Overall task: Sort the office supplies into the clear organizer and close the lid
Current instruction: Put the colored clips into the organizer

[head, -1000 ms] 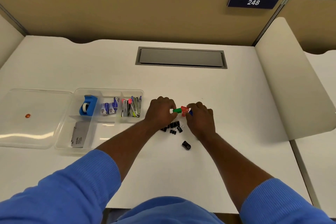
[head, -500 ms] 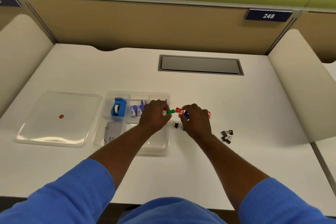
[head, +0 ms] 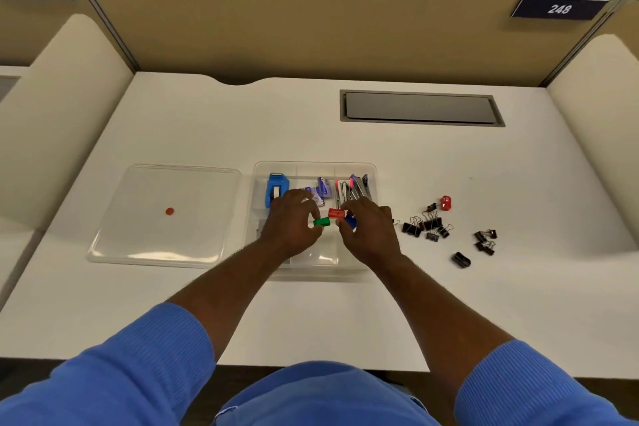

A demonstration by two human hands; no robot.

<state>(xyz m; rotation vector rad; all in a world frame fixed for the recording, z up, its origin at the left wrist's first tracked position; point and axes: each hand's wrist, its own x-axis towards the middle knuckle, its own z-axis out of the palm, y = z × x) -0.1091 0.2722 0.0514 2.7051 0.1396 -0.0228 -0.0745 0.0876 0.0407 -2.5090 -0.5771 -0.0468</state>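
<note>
The clear organizer (head: 313, 167) sits mid-desk with a blue tape dispenser (head: 276, 187), staple boxes (head: 320, 189) and several staplers (head: 356, 187) in its back compartments. Both hands hover over its front part. My left hand (head: 294, 223) pinches a green clip (head: 322, 222). My right hand (head: 366, 228) pinches a red clip (head: 336, 214), with a blue clip (head: 350, 221) under its fingers. The clear lid (head: 166, 214) lies flat to the left, apart from the organizer.
Several black binder clips (head: 428, 225) and a loose red clip (head: 446, 203) lie on the white desk right of the organizer, with more black clips (head: 484, 240) farther right. A grey cable hatch (head: 420, 108) sits at the back. Curved dividers flank the desk.
Both hands moved left from the pile of black clips to above the organizer, carrying the coloured clips. The view shifted, so the black clips now show to the right.
</note>
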